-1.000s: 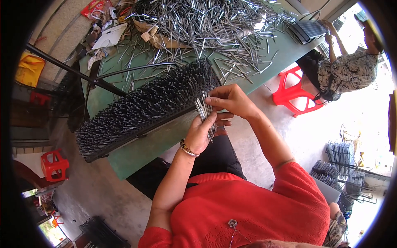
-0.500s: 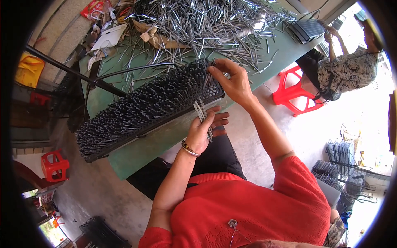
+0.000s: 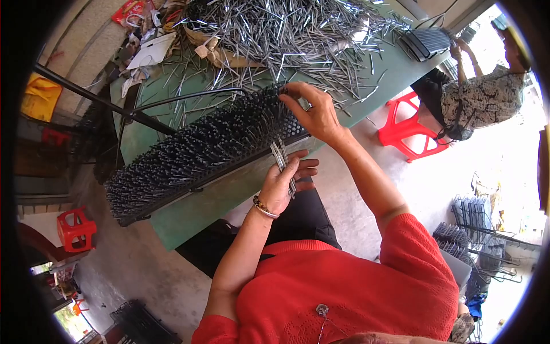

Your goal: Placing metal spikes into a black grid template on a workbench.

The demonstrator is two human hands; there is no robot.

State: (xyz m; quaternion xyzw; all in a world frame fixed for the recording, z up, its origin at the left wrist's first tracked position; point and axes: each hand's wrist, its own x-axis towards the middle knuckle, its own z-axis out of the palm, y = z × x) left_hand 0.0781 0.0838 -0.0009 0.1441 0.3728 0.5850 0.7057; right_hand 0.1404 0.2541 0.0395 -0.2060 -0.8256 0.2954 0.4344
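Observation:
A long black rack (image 3: 195, 152), packed with upright thin metal rods, lies slantwise across the table's front edge. Near its right end, a patch of open holes (image 3: 293, 127) shows. My left hand (image 3: 278, 186) is closed round a small bundle of silvery metal rods (image 3: 279, 153), with the thumb pressed over them and the other fingers loosely curled. It sits just in front of the rack's right end. Over that end my right hand (image 3: 318, 114) reaches in, thumb and forefinger drawn together at the rod tops. What lies between those fingertips I cannot make out.
Loose metal rods (image 3: 275, 40) are heaped on the green table (image 3: 186, 221). A black metal bar (image 3: 103, 97) crosses at the left. At the far right a person (image 3: 481, 100) works at another rack (image 3: 425, 43), beside a red stool (image 3: 404, 129). Wire racks (image 3: 472, 221) stand lower right.
My right hand has shifted slightly left over the rack's end, and the rods seen by its fingers no longer stand out. The left hand with its bundle has barely moved.

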